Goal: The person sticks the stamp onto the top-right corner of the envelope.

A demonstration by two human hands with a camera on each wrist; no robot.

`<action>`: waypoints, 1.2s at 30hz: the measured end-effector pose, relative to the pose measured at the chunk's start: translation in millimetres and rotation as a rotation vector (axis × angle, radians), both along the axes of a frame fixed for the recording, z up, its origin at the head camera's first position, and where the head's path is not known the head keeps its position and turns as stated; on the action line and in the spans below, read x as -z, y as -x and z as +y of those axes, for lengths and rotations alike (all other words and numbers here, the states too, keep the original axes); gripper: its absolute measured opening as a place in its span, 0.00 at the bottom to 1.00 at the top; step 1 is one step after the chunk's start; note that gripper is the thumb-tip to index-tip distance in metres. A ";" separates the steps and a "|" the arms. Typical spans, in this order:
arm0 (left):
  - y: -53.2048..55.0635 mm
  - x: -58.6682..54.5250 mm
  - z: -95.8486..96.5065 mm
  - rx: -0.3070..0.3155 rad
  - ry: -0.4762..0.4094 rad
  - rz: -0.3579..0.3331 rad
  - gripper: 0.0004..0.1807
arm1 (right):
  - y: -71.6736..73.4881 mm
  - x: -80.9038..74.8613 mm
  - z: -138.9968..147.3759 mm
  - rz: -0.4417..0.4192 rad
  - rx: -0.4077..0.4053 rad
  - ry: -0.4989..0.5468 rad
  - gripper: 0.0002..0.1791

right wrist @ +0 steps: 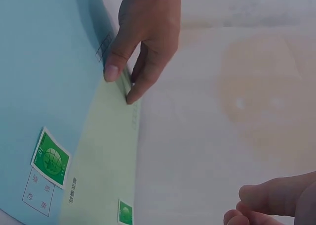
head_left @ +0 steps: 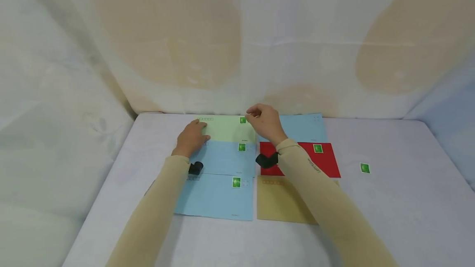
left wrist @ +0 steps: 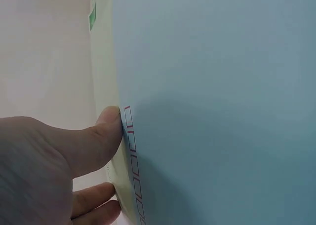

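My left hand (head_left: pixel 190 138) rests with spread fingers on the left end of a pale green envelope (head_left: pixel 222 129). Its thumb lies by the border with the blue envelope (head_left: pixel 222 160) in front. My right hand (head_left: pixel 265 122) is raised just right of the green stamp (head_left: pixel 243 120) on the pale green envelope. In the right wrist view, the right hand's fingertips (right wrist: pixel 242 207) are curled together, with nothing visible between them. Another green stamp (right wrist: pixel 51 158) sits on the middle blue envelope.
A nearer blue envelope (head_left: pixel 215 197) and a red envelope (head_left: pixel 326 162) each bear a green stamp. A back-right blue envelope (head_left: pixel 306 127) and a tan envelope (head_left: pixel 282 201) complete two columns. One loose stamp (head_left: pixel 365 168) lies right on the white table (head_left: pixel 400 201). Cloth walls (head_left: pixel 297 19) surround it.
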State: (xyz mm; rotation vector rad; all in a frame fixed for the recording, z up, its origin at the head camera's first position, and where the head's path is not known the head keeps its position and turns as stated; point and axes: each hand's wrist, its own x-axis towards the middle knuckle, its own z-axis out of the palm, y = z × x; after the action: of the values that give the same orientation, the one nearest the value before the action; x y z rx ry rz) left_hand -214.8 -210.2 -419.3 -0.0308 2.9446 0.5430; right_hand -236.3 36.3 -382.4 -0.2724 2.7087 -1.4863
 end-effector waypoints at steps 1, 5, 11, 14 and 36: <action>0.0 0.6 0.2 -0.001 -0.011 0.001 0.30 | -1.8 -1.9 0.2 0.004 -0.002 0.001 0.13; -0.8 2.3 1.7 -0.010 -0.031 0.009 0.30 | -9.4 -9.1 2.0 0.011 -0.010 0.000 0.14; -2.9 2.8 4.0 0.005 0.023 0.069 0.29 | -19.4 -19.1 11.3 0.044 -0.018 0.006 0.14; -4.9 2.0 3.8 0.011 0.041 0.094 0.26 | -22.9 -22.7 17.5 0.061 -0.022 0.006 0.14; -10.5 -14.9 30.0 0.056 -0.048 0.143 0.27 | -55.3 -43.2 84.1 0.165 -0.004 -0.030 0.11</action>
State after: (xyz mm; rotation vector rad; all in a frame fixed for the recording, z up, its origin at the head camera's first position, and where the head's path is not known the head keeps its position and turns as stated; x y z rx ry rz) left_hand -204.2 -180.3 -404.4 0.0998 3.0582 0.6324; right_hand -180.9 120.4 -339.1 -0.4173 2.8520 -1.4829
